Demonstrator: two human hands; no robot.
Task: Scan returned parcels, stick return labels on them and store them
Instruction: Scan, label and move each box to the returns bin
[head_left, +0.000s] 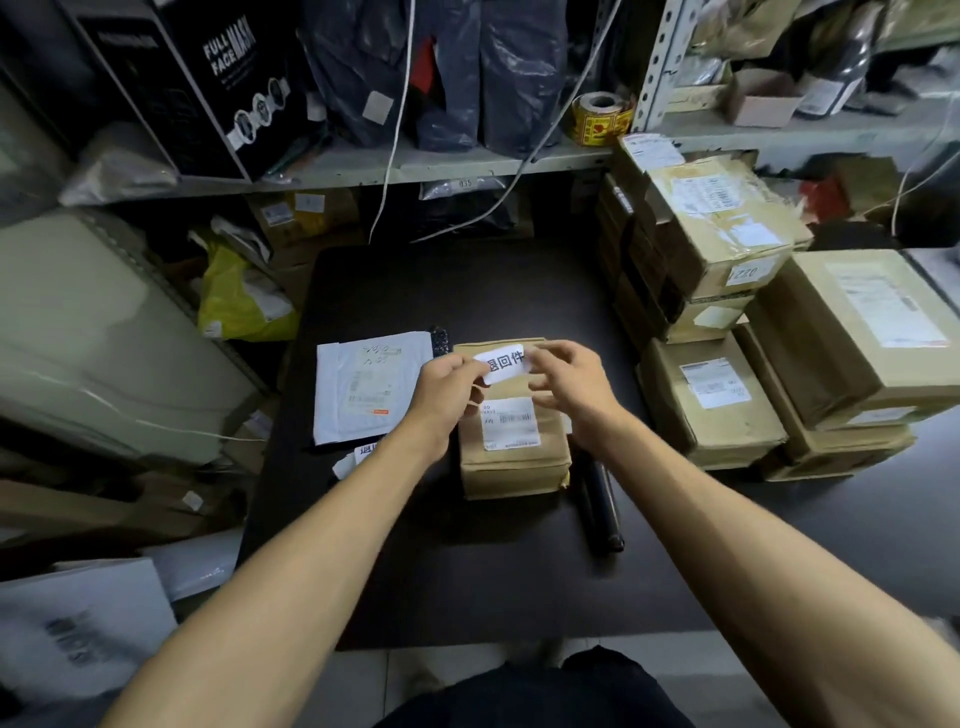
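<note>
Left hand: your left hand (451, 382) pinches the near-left end of the return label (505, 362) between thumb and fingertips.
Right hand: your right hand (563, 387) pinches the other end, its lower fingers loosely curled; whether backing paper is attached there is hard to tell.
Parcel: the brown parcel (511, 447) lies on the dark table (467, 561), directly under the label.
Risk, crease: the label sags between your hands and could fold onto itself.
Risk, barcode: set too low, it would cover the shipping label (511, 423).
</note>
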